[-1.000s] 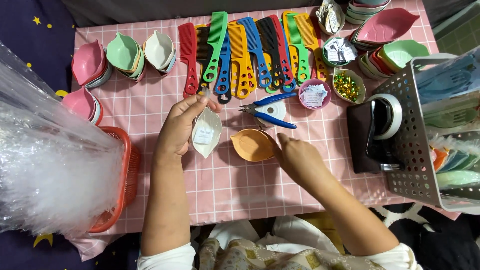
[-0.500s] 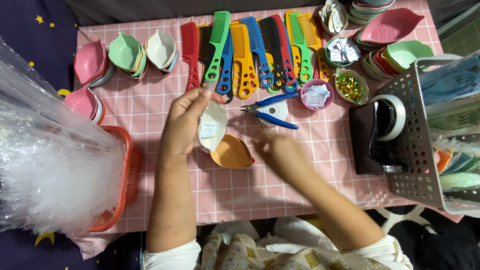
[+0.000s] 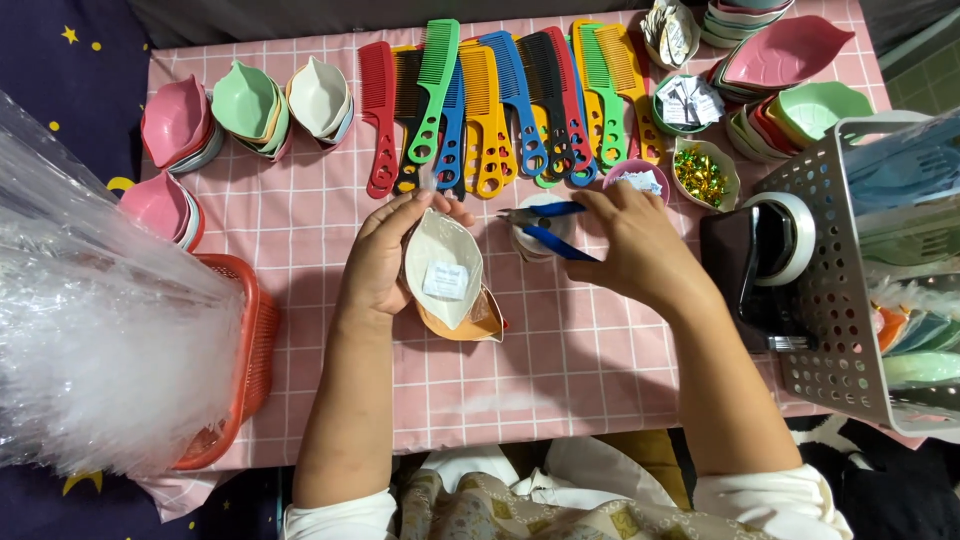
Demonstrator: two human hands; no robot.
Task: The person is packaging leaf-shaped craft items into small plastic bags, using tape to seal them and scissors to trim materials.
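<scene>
Left hand is closed on a white leaf-shaped dish — fingers curled round its left rim, thumb at the top — and holds it tilted over an orange dish of the same shape, which peeps out beneath it near the middle of the pink checked cloth. A small paper slip lies inside the white dish. Right hand reaches across toward the blue-handled scissors, which lie over a small white cup; its fingertips sit at the handles, but whether they have closed on them I cannot tell.

By my reading, the step in hand is pairing the 2 dishes, the white 1 stacked into or above the orange 1, while the other hand goes for the scissors. A next move would call for a sure pinch on the scissor handles without tipping the cup, and for keeping the white dish level enough that the slip stays put.

Along the far edge of the cloth runs a row of coloured combs. At the far left corner stand stacks of pink, green and white dishes; more stacks fill the far right corner. A red basket holding clear wrapping sits at the left edge, and a grey perforated crate at the right edge, with a roll of tape against it.
</scene>
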